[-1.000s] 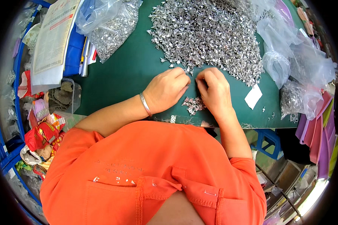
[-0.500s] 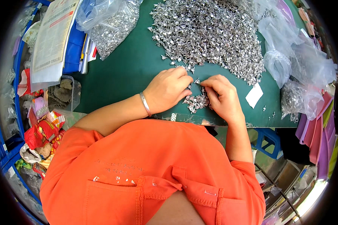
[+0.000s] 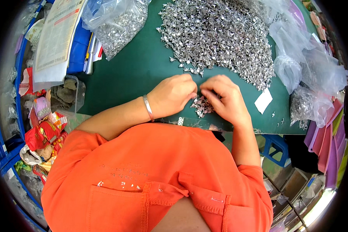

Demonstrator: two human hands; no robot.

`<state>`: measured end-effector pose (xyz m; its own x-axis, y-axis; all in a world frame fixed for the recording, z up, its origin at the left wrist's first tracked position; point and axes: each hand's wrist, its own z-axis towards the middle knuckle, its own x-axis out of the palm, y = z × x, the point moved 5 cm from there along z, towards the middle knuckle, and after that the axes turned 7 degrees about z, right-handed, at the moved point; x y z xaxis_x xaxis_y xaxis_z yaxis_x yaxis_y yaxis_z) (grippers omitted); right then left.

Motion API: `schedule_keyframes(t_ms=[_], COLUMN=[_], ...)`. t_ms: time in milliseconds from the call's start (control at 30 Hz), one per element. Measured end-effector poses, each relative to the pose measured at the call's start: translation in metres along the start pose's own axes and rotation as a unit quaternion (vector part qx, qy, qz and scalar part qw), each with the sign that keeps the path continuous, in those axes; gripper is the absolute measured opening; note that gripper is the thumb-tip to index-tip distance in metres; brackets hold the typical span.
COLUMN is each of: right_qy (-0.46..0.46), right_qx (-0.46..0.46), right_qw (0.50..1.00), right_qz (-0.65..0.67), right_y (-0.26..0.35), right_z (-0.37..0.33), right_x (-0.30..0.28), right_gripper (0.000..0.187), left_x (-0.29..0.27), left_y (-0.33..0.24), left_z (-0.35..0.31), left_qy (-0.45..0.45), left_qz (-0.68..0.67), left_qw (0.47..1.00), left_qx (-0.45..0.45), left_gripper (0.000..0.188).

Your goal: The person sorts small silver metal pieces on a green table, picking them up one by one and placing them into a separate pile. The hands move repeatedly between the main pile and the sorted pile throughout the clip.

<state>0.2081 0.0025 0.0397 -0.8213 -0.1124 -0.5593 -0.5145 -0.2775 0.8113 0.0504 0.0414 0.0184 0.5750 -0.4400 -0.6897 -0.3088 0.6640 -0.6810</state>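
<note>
Small shiny silver metal pieces lie on the green table in a large heap (image 3: 220, 38) beyond my hands. A much smaller cluster of these pieces (image 3: 202, 107) sits near the table's front edge, between and just below my hands. My left hand (image 3: 173, 95), with a silver bangle (image 3: 148, 108) at its wrist, rests left of the cluster with fingers curled together. On the cluster's right, my right hand (image 3: 226, 98) has its thumb and fingers drawn together, slightly blurred. What either hand pinches is hidden or too small to make out.
Clear bags of metal pieces stand at back left (image 3: 121, 31) and right (image 3: 302, 102). A white paper (image 3: 263, 101) lies right of my hands. Left are a blue holder (image 3: 79, 50) and a plastic tub (image 3: 80, 94). A blue stool (image 3: 276, 149) is below the table.
My right hand has shifted slightly left and up, closer to my left hand. The silver piece seen between the hands before no longer shows. The view has moved slightly.
</note>
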Motion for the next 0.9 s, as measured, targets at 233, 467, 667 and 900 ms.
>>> schedule_keyframes(t_ms=[233,467,667,900], right_qy=[-0.029,-0.14,-0.081,-0.16], right_qx=[-0.014,0.081,0.026,0.095], right_qw=[0.998,0.986,0.995,0.981], right_qz=[-0.052,-0.031,-0.054,-0.061], right_y=[-0.007,-0.017,-0.011,-0.021], right_z=[0.006,-0.003,0.0,-0.006], right_x=[0.0,-0.009,0.005,-0.026], right_gripper=[0.019,0.011,0.012,0.011], left_x=[-0.015,-0.007,-0.008,-0.027], left_y=[0.003,0.012,0.011,0.017], left_z=[0.005,0.015,0.013,0.002], left_qy=[-0.048,-0.054,-0.049,-0.058], left_qz=[0.027,0.083,0.067,0.014], left_qw=[0.998,0.995,0.997,0.995], left_qx=[-0.025,0.001,0.005,-0.084], left_gripper=[0.01,0.017,0.015,0.009])
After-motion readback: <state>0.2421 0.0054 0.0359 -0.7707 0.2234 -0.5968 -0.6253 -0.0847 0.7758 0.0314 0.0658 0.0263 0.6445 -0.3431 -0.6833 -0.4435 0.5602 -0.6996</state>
